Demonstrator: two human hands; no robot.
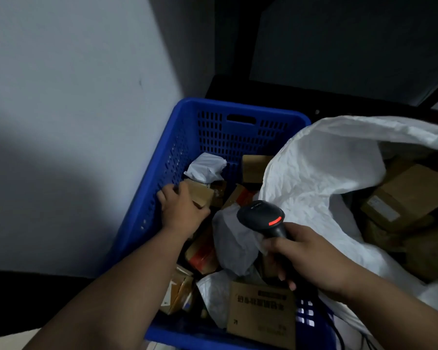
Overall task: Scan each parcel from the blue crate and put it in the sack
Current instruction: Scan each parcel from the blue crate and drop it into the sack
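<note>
Your left hand [180,207] curls its fingers round a small brown parcel [200,194] in the blue crate [162,157]. Your right hand [311,258] grips the scanner [263,215], just right of the parcel.

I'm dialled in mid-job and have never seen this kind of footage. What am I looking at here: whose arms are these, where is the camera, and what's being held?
There is no machine: a person works with bare hands, and the one picture comes from a camera worn on their head, looking down. The left hand reaches into the blue crate and grips a small brown cardboard parcel. The right hand holds a black handheld scanner with a red light on it, over the crate. More boxes and grey plastic mailers lie in the crate. To the right stands the open white sack, with brown boxes already inside.
</note>
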